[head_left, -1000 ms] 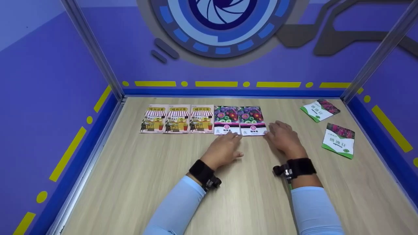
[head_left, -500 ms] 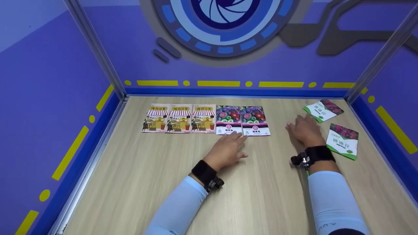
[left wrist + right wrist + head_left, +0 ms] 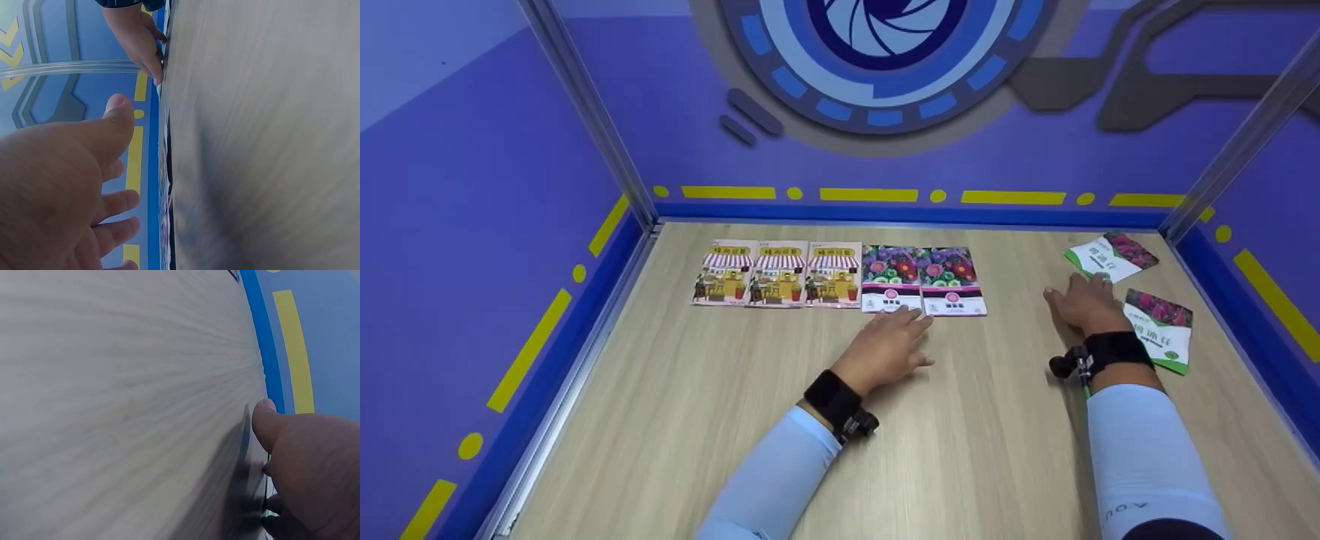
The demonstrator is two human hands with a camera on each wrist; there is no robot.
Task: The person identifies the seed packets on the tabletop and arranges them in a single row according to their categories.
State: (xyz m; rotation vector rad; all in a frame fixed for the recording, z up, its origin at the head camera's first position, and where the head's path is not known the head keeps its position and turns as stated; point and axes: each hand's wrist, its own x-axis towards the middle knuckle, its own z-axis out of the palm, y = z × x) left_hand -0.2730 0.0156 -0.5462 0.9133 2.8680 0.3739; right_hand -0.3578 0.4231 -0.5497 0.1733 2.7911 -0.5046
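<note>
In the head view my left hand (image 3: 883,349) reaches to the lower edge of the left aster seed packet (image 3: 891,270), fingers loosely spread and holding nothing. A second aster seed packet (image 3: 951,270) lies against it on the right. My right hand (image 3: 1086,304) has its fingertips at the near edge of a green-and-white flower seed packet (image 3: 1112,259), which lies askew. Whether they touch it is unclear. Another green-and-white packet (image 3: 1166,322) sits beside that wrist, partly covered by it. The right wrist view shows the thumb (image 3: 270,424) extended over the table.
Three pink packets with a striped-awning shop picture, such as the leftmost packet (image 3: 724,274), continue the row to the left. The wooden table (image 3: 675,405) is bounded by a blue back wall (image 3: 840,169) and side walls.
My right hand has moved right, from beside the right aster packet to the upper green-and-white packet. The left hand stays by the row, and the head view has shifted slightly.
</note>
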